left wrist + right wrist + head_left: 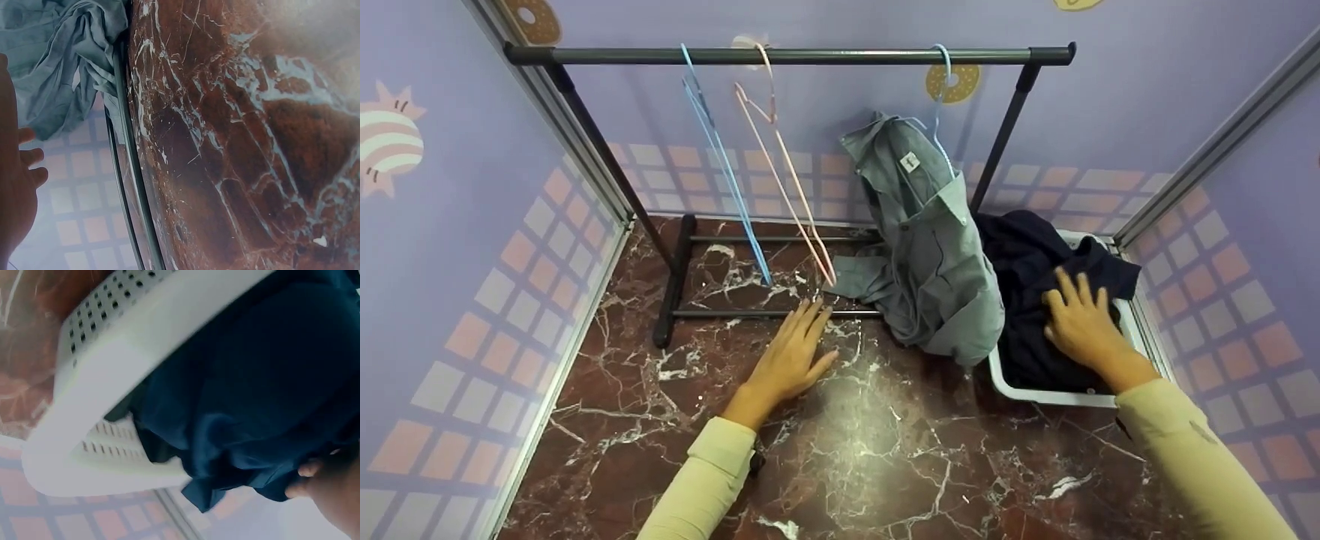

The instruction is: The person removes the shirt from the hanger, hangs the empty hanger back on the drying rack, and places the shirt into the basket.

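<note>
Over the marble floor, in front of the rack's lower bar, my left hand [793, 358] hovers with fingers extended and holds nothing. In the left wrist view that hand [17, 169] shows at the left edge, near hanging grey-green cloth. My right hand [1084, 324] is at a dark navy garment [1024, 262], its fingers spread over the cloth. The garment lies heaped in a white laundry basket [1057, 397]; the right wrist view shows its perforated side [107, 309]. A grey-green shirt [937, 262] hangs lopsided from a light blue hanger [941, 97], left of the basket.
A black garment rack [825, 56] stands across the back, its lower bar [735, 313] near the floor. A blue hanger [727, 172] and a pink hanger [787, 165] hang bare on its left half. Patterned walls [465, 187] enclose the marble floor [847, 450].
</note>
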The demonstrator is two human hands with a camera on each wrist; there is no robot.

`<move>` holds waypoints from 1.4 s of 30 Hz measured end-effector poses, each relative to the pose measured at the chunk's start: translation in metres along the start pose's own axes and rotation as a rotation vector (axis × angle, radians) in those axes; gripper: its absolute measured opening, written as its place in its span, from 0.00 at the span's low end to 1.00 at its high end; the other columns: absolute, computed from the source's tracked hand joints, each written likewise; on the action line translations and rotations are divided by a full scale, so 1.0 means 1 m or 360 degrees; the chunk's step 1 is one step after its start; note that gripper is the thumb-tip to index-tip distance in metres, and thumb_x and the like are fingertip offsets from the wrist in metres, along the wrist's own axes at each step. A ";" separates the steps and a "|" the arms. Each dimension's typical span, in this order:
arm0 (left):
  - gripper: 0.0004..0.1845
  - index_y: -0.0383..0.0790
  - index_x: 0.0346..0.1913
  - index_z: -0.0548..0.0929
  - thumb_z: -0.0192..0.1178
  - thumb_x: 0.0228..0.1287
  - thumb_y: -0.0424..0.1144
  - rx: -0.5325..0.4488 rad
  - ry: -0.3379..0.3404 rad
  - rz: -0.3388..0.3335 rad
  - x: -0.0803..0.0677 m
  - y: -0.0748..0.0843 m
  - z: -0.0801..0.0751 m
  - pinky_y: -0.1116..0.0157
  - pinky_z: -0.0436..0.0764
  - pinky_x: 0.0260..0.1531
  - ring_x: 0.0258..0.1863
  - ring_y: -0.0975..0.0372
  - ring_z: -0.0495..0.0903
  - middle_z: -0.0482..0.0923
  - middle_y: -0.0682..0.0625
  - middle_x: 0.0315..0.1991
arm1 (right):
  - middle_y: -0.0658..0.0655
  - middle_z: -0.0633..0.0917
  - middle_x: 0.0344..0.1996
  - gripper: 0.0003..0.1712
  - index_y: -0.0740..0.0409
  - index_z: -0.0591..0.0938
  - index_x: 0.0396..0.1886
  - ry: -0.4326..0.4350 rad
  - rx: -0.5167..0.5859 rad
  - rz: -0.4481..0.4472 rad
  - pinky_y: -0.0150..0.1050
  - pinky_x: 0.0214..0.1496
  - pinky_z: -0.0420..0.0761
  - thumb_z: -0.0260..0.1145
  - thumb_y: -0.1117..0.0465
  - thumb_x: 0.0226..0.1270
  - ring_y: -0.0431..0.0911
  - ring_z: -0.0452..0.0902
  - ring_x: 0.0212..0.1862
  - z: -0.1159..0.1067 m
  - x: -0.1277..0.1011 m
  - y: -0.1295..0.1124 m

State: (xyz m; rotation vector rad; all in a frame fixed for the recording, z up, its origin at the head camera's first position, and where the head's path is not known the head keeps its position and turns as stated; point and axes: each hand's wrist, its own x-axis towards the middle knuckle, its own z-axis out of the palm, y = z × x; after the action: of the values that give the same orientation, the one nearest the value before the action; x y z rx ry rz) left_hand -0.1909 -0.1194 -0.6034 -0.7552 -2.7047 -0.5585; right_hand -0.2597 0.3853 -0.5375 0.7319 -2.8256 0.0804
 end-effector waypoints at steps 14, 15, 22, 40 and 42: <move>0.38 0.33 0.79 0.62 0.51 0.77 0.56 0.0010 -0.0025 -0.0047 -0.005 -0.001 0.004 0.45 0.57 0.79 0.80 0.41 0.57 0.61 0.34 0.78 | 0.78 0.56 0.78 0.47 0.67 0.53 0.81 -0.0834 0.0203 0.0162 0.81 0.70 0.57 0.52 0.39 0.81 0.82 0.52 0.74 0.037 0.011 -0.016; 0.38 0.33 0.79 0.62 0.52 0.77 0.56 0.0022 -0.0032 -0.0049 -0.005 -0.002 0.005 0.45 0.58 0.79 0.79 0.41 0.58 0.61 0.33 0.78 | 0.78 0.57 0.77 0.47 0.67 0.54 0.81 -0.0836 0.0176 0.0156 0.80 0.69 0.59 0.53 0.39 0.80 0.81 0.53 0.74 0.033 0.013 -0.017; 0.40 0.33 0.79 0.61 0.54 0.76 0.57 0.0092 -0.0112 -0.0015 -0.008 -0.004 0.014 0.44 0.58 0.78 0.79 0.39 0.58 0.58 0.32 0.79 | 0.77 0.69 0.71 0.48 0.65 0.64 0.78 -0.0838 0.0039 0.0114 0.73 0.66 0.71 0.45 0.30 0.79 0.77 0.68 0.68 -0.014 0.036 -0.013; 0.39 0.32 0.77 0.64 0.57 0.75 0.54 0.0071 -0.0133 -0.0045 -0.015 -0.012 0.011 0.41 0.59 0.77 0.78 0.37 0.59 0.60 0.31 0.78 | 0.68 0.51 0.82 0.41 0.59 0.56 0.83 -0.0912 0.0183 0.0233 0.84 0.71 0.44 0.49 0.40 0.82 0.77 0.40 0.79 0.004 0.115 0.018; 0.39 0.32 0.77 0.64 0.58 0.74 0.53 0.0062 -0.0123 -0.0054 -0.016 -0.013 0.010 0.41 0.60 0.77 0.78 0.38 0.59 0.60 0.32 0.78 | 0.69 0.53 0.81 0.41 0.62 0.58 0.81 -0.0977 0.0240 0.0281 0.83 0.72 0.45 0.47 0.40 0.83 0.76 0.42 0.79 0.011 0.105 0.020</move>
State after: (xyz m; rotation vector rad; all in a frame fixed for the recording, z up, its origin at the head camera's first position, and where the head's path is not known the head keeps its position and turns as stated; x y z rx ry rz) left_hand -0.1863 -0.1324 -0.6219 -0.7368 -2.7953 -0.4920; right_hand -0.3615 0.3519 -0.5245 0.6138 -3.5018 0.1152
